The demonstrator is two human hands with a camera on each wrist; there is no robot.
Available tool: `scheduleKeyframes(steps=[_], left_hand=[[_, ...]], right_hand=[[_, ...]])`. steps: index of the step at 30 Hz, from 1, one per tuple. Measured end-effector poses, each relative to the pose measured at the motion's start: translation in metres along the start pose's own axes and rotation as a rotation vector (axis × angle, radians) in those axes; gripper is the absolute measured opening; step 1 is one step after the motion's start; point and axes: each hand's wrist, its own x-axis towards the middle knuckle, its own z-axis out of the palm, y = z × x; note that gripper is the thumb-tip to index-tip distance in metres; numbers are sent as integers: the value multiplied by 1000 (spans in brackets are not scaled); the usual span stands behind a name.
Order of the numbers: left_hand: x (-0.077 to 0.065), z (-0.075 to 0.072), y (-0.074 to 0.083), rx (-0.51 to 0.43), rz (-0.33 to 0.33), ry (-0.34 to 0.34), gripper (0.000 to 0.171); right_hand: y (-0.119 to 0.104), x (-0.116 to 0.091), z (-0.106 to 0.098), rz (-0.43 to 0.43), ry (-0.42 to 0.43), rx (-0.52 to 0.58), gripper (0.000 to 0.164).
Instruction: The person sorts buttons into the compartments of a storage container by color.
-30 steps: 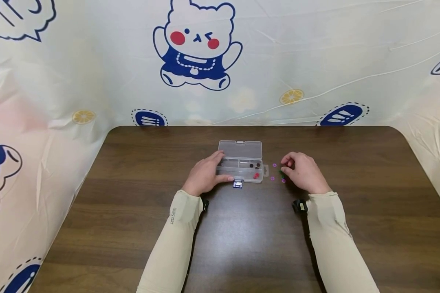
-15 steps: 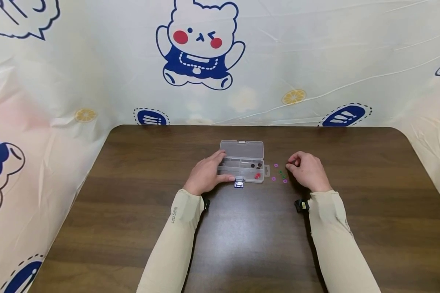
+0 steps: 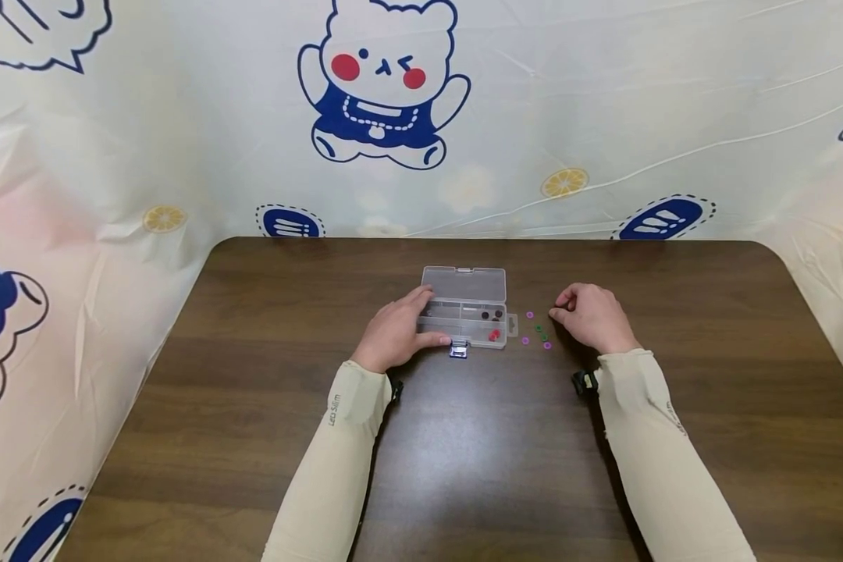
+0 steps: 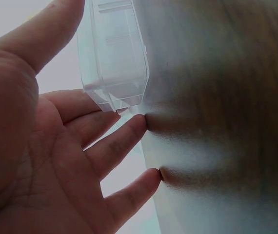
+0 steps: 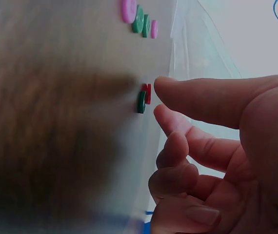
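Observation:
A clear compartment box (image 3: 472, 324) lies open on the brown table (image 3: 464, 445), its lid (image 3: 464, 275) folded back. It holds a red button (image 3: 493, 335) and dark buttons (image 3: 492, 314). My left hand (image 3: 423, 318) grips the box's left end (image 4: 114, 53), thumb in front and fingers behind. Loose pink buttons (image 3: 530, 315) and green buttons (image 3: 541, 331) lie right of the box. My right hand (image 3: 559, 309) is just right of them, fingers curled. Its thumb and forefinger tips (image 5: 161, 84) pinch at a red and green button pair (image 5: 144, 97) on the table.
A printed cartoon cloth (image 3: 393, 117) hangs behind the table and down both sides. Pink and green buttons (image 5: 138, 17) lie farther off in the right wrist view. Bare tabletop stretches in front of both hands and to the far left and right.
My right hand has drawn a little right and back from the loose buttons, uncovering the green ones. The left hand and the box have stayed put.

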Motion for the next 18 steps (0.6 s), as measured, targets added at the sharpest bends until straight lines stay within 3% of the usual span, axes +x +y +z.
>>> scheduleKeyframes(steps=[18], left_hand=[[1,0,0,5,6,0,88]], right_hand=[[1,6,1,3,-59,-20,18]])
